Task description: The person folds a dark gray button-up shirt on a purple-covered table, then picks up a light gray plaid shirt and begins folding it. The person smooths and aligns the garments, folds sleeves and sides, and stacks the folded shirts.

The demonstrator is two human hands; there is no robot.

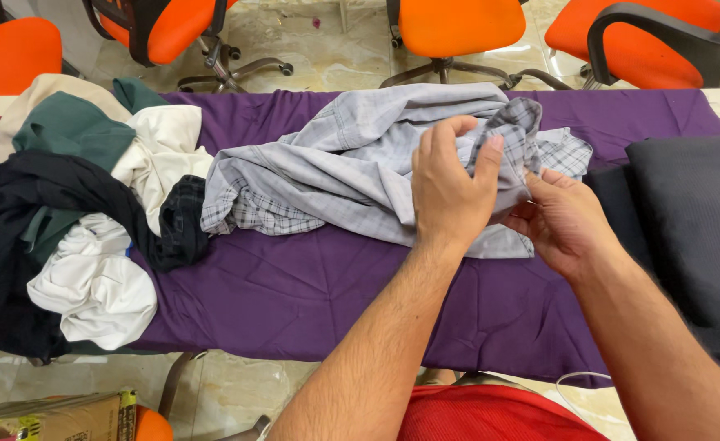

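- Right now we see a grey checked shirt (352,163) lying crumpled across the middle of a table draped in a purple cloth (295,286), spread from just beside the clothes pile on the left to the hands on the right.
- Our left hand (450,188) sits on the shirt's right end, fingers curled, thumb and fingertips pinching a bunched fold of the checked fabric; the hand is mostly closed on cloth.
- Our right hand (564,220) is just beside it, touching the same bunch from the right; its fingers are bent in toward the fabric and partly hidden behind the left hand, so we take it as gripping the shirt edge, half closed.
- Both forearms come up from the bottom edge, the two hands close together with the shirt fold between them.
- Left of the shirt is a heap of clothes (74,212): black, dark green, cream and white pieces piled together, one black checked piece touching the shirt's left end.
- On the right of the table lies a dark grey folded fabric (695,229), near the right hand but apart from it.
- Orange office chairs (458,28) stand beyond the table on a pale tiled floor (319,49).
- A red garment (491,412) shows at the bottom, on our own body.
- A cardboard box (58,416) is at the lower left, below the table.
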